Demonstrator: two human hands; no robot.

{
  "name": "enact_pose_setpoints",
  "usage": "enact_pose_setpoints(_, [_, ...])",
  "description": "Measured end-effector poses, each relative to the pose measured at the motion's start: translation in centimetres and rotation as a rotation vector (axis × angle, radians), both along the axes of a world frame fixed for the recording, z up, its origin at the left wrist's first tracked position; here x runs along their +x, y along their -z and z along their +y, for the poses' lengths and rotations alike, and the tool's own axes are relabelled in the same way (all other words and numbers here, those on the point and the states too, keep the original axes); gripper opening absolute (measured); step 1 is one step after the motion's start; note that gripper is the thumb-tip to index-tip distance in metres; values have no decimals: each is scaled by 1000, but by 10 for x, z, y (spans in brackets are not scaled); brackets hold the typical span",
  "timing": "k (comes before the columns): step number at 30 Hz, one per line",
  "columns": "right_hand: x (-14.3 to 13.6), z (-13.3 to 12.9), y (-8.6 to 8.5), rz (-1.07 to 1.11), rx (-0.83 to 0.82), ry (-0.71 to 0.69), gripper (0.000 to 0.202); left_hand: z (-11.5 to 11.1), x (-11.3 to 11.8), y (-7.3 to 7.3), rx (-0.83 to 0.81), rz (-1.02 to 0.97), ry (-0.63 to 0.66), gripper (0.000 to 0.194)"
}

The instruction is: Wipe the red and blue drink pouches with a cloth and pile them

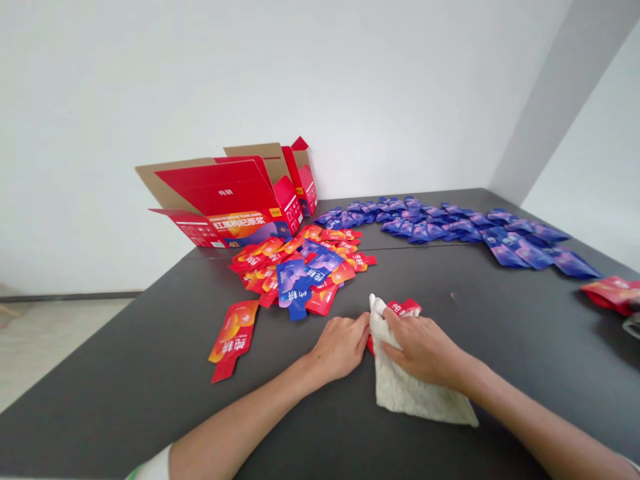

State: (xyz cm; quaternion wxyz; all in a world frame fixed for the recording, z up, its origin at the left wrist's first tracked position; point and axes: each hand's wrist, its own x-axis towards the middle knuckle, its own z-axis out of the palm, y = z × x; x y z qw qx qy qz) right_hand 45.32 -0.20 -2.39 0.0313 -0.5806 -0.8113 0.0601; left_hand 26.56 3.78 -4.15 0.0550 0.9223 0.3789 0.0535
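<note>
In front of me a red pouch [404, 307] is mostly covered by my hands and a whitish cloth [420, 399]. My left hand [341, 345] is closed at the pouch's left edge, its fingers pressed together. The cloth is bunched in my right hand [417, 345], which presses it against the pouch; the rest of the cloth hangs down onto the dark table [320, 420]. Another red pouch [235, 333] lies by itself to the left of my left hand.
A pile of red pouches [263, 267], with blue pouches [293, 283] on top, lies beyond my left hand. Open red boxes [225, 193] stand behind it. Rows of blue pouches [425, 230] stretch along the back to the right. A red pouch [613, 293] sits at the right edge.
</note>
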Motion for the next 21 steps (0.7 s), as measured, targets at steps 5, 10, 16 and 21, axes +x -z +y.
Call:
enact_pose_setpoints(5, [3, 4, -2, -72, -7, 241, 37, 0, 1, 1, 40, 24, -8, 34])
enact_pose_setpoints(10, [-4, -1, -1, -13, -7, 6, 39, 1, 0, 2, 29, 11, 9, 31])
enact_pose_setpoints(16, [-6, -1, 0, -68, 15, 239, 35, 1, -1, 1, 41, 27, -2, 33])
enact_pose_setpoints(21, [-4, 2, 2, -34, 25, 125, 33, 2, -1, 1, 27, 22, 15, 31])
